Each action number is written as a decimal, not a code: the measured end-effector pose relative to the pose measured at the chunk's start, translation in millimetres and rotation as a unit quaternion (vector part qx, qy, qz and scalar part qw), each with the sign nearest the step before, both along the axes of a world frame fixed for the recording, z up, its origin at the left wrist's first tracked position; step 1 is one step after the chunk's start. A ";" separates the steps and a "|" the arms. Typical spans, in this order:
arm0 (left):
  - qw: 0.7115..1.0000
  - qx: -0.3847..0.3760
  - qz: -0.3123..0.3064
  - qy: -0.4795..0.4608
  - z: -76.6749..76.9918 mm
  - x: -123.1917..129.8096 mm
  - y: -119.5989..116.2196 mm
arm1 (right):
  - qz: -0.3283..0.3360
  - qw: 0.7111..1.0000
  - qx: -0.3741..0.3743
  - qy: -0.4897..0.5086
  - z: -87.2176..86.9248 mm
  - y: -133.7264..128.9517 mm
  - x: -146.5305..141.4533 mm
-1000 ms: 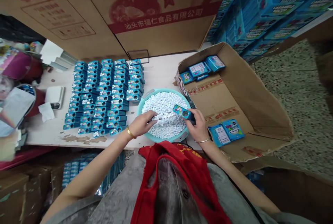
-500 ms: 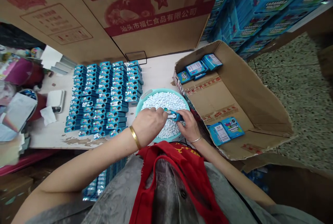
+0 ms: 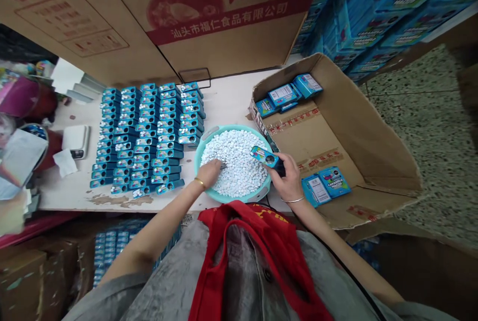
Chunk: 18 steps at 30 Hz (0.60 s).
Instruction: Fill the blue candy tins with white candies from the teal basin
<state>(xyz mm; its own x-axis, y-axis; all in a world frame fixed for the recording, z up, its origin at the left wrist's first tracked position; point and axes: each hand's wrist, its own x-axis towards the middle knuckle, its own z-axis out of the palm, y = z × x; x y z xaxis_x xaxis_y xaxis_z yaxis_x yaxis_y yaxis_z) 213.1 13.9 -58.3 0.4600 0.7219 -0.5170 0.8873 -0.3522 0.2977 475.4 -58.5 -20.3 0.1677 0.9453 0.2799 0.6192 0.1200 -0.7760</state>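
My right hand (image 3: 288,177) grips a blue candy box (image 3: 266,156) with a round hole in its top, over the right rim of the bowl. Small white candies (image 3: 239,161) fill this turquoise bowl (image 3: 199,154) on the table. At the bowl's left side, my left hand (image 3: 209,173) reaches in, its bunched fingertips closed among the candies and partly hidden by them. To the left, similar blue boxes (image 3: 145,142) stand upright in several rows; white candies lie on the tops of some.
An open cardboard box (image 3: 324,137) at the right holds several blue packs (image 3: 324,184). Large printed cartons (image 3: 209,52) stand along the back. Blue display boxes (image 3: 403,17) are stacked at the far right. A white scale (image 3: 75,139) sits at the left.
My left hand has moved away from the candy box, left and down into the candies. My right hand has shifted right, still holding the candy box, whose top hole now shows clearly.
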 end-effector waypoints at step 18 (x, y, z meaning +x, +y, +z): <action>0.970 0.023 -0.057 -0.237 60.8 -15.5 1.4 | -0.009 1.000 -0.012 -0.012 -8.9 -4.9 0.1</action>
